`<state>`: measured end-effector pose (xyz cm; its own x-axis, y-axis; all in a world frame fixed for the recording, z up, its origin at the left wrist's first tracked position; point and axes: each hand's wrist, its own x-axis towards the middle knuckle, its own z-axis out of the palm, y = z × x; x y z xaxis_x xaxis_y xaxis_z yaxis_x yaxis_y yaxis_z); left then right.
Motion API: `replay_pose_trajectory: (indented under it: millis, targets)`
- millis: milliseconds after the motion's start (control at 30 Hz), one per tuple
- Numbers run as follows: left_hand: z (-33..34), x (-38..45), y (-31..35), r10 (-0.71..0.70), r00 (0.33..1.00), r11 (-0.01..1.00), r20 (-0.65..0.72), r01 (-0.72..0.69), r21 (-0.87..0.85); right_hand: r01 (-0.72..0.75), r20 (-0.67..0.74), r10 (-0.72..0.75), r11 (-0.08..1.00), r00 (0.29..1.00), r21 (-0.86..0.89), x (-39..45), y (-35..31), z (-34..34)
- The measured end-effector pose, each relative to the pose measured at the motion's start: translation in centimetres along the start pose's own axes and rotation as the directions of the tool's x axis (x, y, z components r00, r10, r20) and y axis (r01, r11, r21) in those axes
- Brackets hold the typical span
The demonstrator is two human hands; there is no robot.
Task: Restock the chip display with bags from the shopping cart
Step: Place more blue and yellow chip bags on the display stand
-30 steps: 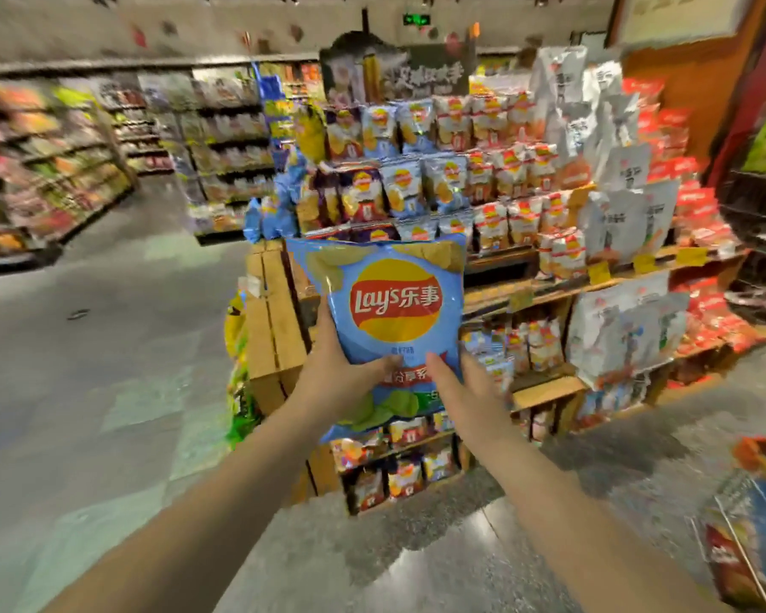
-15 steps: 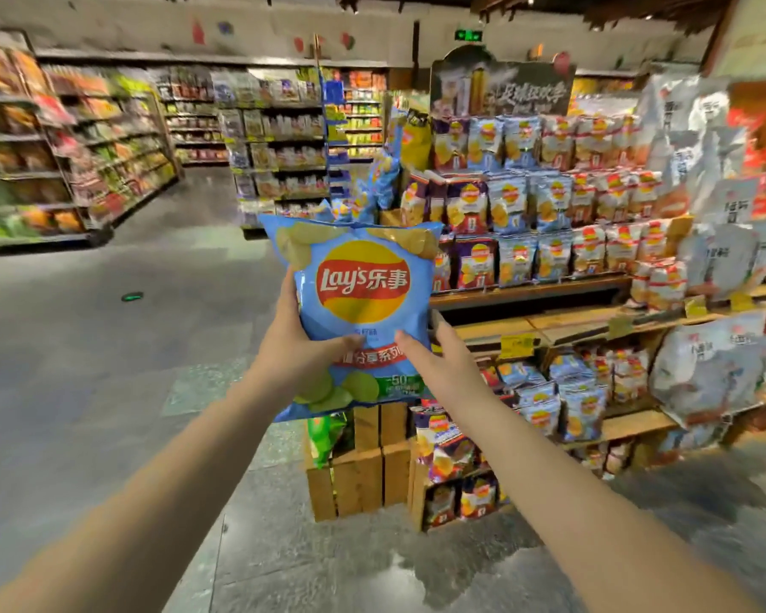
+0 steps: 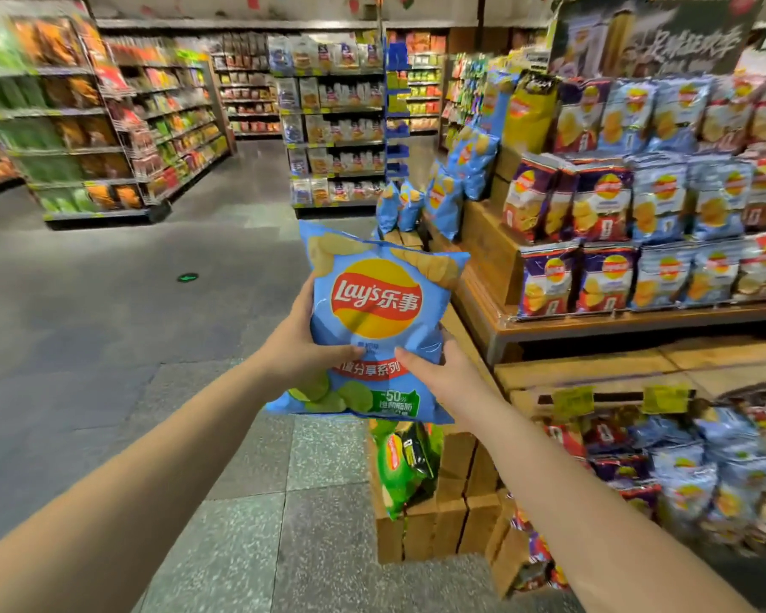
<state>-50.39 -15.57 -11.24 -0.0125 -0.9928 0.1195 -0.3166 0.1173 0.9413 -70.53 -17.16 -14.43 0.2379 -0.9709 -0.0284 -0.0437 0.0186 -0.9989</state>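
Note:
A light blue Lay's chip bag (image 3: 372,320) is held upright in front of me at the left corner of the wooden chip display (image 3: 487,258). My left hand (image 3: 304,347) grips its left side with the thumb across the front. My right hand (image 3: 438,369) grips the lower right side, thumb on the front too. More blue bags (image 3: 456,188) stand along the display's left end. Purple and pale blue bags (image 3: 615,241) fill its tiers to the right. The shopping cart is out of view.
Green chip bags (image 3: 399,471) hang at the display's lower corner below the held bag. Lower shelves on the right hold mixed bags (image 3: 690,466). Stocked aisle shelving (image 3: 107,126) stands at the left and back. Grey tiled floor (image 3: 129,303) stretches to the left.
My view has swung left and come closer to the display's left corner. Both hands keep hold of the blue bag, which now sits lower and more to the display's left end. The cart has left view.

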Motion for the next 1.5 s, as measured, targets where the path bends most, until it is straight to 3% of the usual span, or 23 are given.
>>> replay_pose_trajectory:
  millis: [267,567,833,1067,1333,1500]
  targets:
    - [-13.0,12.7,-8.0,-0.03,0.998,1.0,-0.055,0.03,0.002,-0.002,0.091,-0.004,0.998,0.996,0.06,17.2,0.7,12.1]
    - [-25.6,30.3,-14.2,0.008,0.995,1.0,0.101,-0.01,0.016,-0.052,-0.074,0.068,0.978,0.995,0.2,35.4,0.2,22.0]
    - [-28.5,49.5,-20.8,0.029,0.975,0.999,0.221,-0.034,0.018,-0.064,-0.185,0.112,0.967,0.976,0.248,54.1,2.6,21.9]
    - [-31.5,66.7,-22.2,0.047,0.962,0.999,0.268,-0.05,0.007,-0.022,-0.255,0.106,0.95,0.961,0.312,71.4,1.3,21.3]
    - [-32.5,85.7,-27.3,0.068,0.918,0.997,0.39,-0.079,0.012,0.009,-0.317,0.073,0.968,0.946,0.252,88.3,2.9,19.7]
    - [-29.6,97.5,-30.3,0.111,0.864,0.992,0.492,-0.122,-0.01,0.055,-0.516,0.073,0.972,0.854,0.229,97.5,3.6,17.5]
